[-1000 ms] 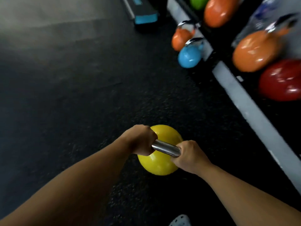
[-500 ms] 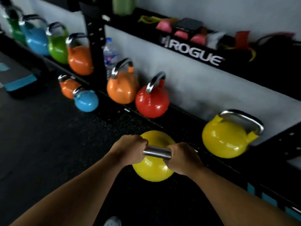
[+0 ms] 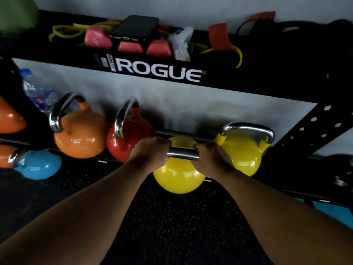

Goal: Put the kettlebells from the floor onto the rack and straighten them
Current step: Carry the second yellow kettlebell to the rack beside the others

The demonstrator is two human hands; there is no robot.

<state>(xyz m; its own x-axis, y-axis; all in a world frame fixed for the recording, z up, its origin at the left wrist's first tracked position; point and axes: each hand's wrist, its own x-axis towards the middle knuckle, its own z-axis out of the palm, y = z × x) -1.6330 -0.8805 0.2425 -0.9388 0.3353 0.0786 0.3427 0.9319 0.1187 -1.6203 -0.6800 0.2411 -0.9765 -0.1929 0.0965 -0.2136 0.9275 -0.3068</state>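
Cutting off at frame edges: black rack point(image 3: 298, 87), orange kettlebell point(image 3: 9, 119) far left, dark kettlebell point(image 3: 342, 175) far right, barely readable. Seven kettlebells: three orange, two yellow, one red, one blue. Glossy yellow kettlebell point(image 3: 178, 175) with steel handle hanging above speckled floor, before rack's lower shelf, beside second yellow kettlebell point(image 3: 246, 150). Left hand point(image 3: 150, 150), right hand point(image 3: 212, 159) wrapped tight round handle, hiding its ends.

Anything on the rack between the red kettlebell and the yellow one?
Head view: bare shelf between red kettlebell and racked yellow kettlebell; held yellow kettlebell overlaps it.
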